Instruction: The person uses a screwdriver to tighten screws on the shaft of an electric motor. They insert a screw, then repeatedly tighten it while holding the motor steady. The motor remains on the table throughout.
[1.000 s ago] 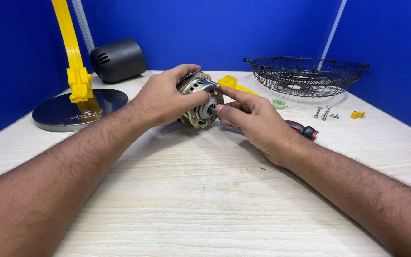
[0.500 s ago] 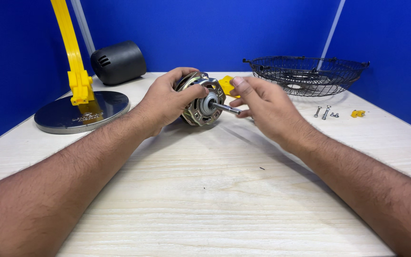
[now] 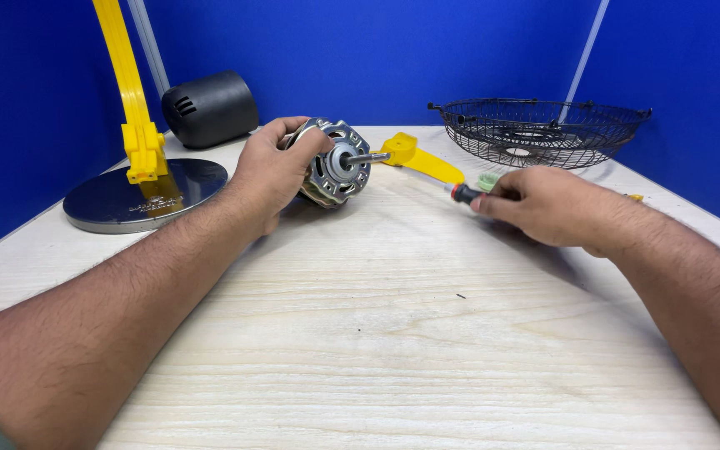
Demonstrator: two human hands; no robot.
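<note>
Two hands, two jobs. My left hand [image 3: 272,171] has its fingers [image 3: 306,140] wrapped around the fan motor [image 3: 337,162], holding it just off the table [image 3: 393,333] at about eleven o'clock from me, with the shaft [image 3: 368,157] pointing toward three o'clock. My right hand [image 3: 547,204], out at two o'clock, is curled shut on the screwdriver [image 3: 463,193]; only its red-and-black end pokes out past my knuckles.

Beyond the motor at twelve o'clock lies a yellow plastic part [image 3: 422,158], with the wire fan guard [image 3: 539,133] at one o'clock. The chrome base [image 3: 147,196] with its yellow stand [image 3: 131,100] and a black housing [image 3: 210,107] sit at ten o'clock.

The risk I see: the motor is heavy and round, and I grip it only from one side, so it could roll out of my palm and drop. The screwdriver could also skid on the metal.
</note>
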